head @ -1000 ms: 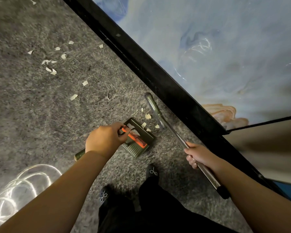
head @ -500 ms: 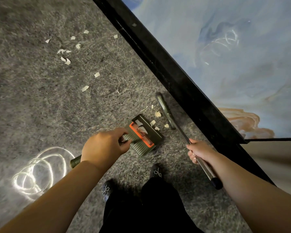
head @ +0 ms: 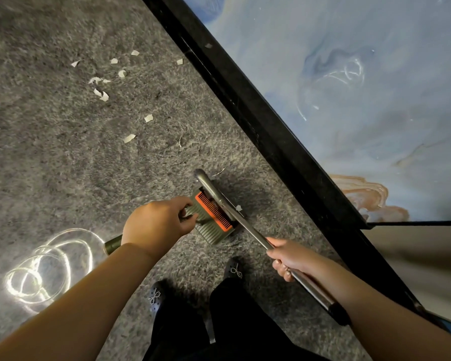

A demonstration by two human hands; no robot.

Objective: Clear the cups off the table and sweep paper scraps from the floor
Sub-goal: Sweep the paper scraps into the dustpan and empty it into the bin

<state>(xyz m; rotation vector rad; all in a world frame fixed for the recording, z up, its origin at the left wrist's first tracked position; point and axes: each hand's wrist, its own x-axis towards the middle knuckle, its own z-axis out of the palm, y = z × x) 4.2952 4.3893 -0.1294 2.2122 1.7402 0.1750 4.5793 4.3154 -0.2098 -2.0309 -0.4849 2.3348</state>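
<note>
On the grey carpet (head: pixel 50 157) lies a green dustpan (head: pixel 208 225) with an orange comb strip (head: pixel 214 211). My left hand (head: pixel 159 225) grips its handle just behind the pan. My right hand (head: pixel 289 256) grips the metal broom handle (head: pixel 248 227), and the broom head (head: pixel 206 182) lies across the pan's mouth. One paper scrap (head: pixel 239 208) sits beside the handle at the pan. Several more paper scraps (head: pixel 102 93) lie scattered on the carpet to the upper left. No cups are in view.
A blue marbled table top (head: pixel 349 87) with a black edge (head: pixel 258 113) runs diagonally along the right. My feet in dark shoes (head: pixel 155 295) stand just below the dustpan. A bright light reflection (head: pixel 42 267) shows on the floor at the lower left.
The broom head has swept toward me onto the dustpan's mouth, and the scraps that lay in front of the pan are gone from sight except one. My left hand stays on the dustpan handle.
</note>
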